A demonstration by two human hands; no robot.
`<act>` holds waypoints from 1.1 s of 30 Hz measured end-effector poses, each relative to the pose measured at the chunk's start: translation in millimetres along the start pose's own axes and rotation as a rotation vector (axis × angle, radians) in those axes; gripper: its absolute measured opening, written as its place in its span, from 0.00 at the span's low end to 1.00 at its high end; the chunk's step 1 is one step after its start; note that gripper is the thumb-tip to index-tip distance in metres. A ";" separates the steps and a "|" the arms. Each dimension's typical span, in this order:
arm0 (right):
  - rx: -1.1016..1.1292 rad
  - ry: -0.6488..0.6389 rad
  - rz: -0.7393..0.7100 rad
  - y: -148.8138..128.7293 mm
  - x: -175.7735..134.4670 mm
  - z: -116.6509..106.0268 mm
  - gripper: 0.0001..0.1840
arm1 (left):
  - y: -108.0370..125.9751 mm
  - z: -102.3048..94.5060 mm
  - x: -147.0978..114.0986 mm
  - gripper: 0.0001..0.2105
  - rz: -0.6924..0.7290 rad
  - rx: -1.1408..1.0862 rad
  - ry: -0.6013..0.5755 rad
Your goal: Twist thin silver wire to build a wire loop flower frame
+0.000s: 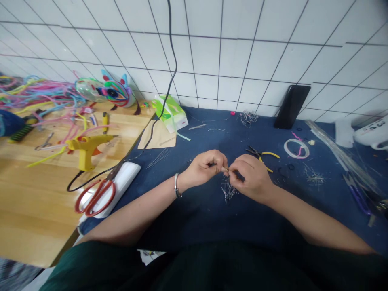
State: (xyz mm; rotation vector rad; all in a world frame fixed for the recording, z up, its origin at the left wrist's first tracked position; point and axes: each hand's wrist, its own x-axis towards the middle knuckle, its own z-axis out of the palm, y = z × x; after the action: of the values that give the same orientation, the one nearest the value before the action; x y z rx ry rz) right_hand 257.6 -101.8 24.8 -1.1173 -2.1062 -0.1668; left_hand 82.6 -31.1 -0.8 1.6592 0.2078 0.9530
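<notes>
My left hand [209, 166] and my right hand [251, 177] meet over the dark blue table cover, fingertips pinched close together. Whatever lies between the fingertips is too small to name; both hands are closed on it. Just below the fingers sits a tangle of thin wire pieces [228, 191], partly hidden by my right hand. Behind my right hand lie pliers with yellow handles [269, 154], their dark jaws pointing left. A silver bracelet [177, 186] is round my left wrist.
At left, a wooden table [39, 202] bears a yellow glue gun [86, 151] and pipe cleaners [39, 95]. Red-handled scissors [96, 197] rest on a white power strip [129, 176]. At right are a phone [291, 106], a clear ring [296, 149], wire bundle [342, 151] and purple-handled pliers [358, 198].
</notes>
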 end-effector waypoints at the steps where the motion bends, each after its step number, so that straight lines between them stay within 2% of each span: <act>1: 0.016 0.018 0.012 -0.4 0.0 -0.1 0.07 | -0.8 -0.2 0.3 0.07 -0.025 -0.037 0.006; 5: 0.076 0.055 0.064 -0.7 2.9 -6.2 0.07 | -3.6 -1.6 1.3 0.09 -0.123 -0.196 0.037; 8: 0.138 -0.022 0.113 0.9 7.0 -11.7 0.06 | -2.9 -3.1 1.8 0.10 -0.124 -0.243 0.028; 13: 0.272 -0.195 0.220 2.0 12.4 -16.4 0.06 | 1.9 -3.8 1.8 0.09 -0.092 -0.252 -0.028; 18: 0.356 -0.231 0.300 1.1 12.5 -16.9 0.04 | 2.4 -3.0 1.6 0.08 -0.064 -0.240 -0.055; 22: 0.367 -0.237 0.302 1.3 12.0 -16.7 0.05 | 1.1 -3.5 2.3 0.08 -0.069 -0.225 -0.061; 26: 0.387 -0.311 0.325 1.0 12.4 -16.4 0.05 | 2.2 -3.9 2.6 0.09 -0.097 -0.204 -0.096; 33: 0.531 -0.380 0.536 0.7 11.9 -11.5 0.04 | 2.6 -3.5 2.2 0.09 -0.137 -0.217 -0.130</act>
State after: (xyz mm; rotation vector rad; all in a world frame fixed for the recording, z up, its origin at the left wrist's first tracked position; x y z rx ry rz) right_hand 260.2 -98.4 40.8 -1.3915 -1.8966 0.8642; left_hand 80.8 -28.1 2.7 1.4815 0.1232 0.7349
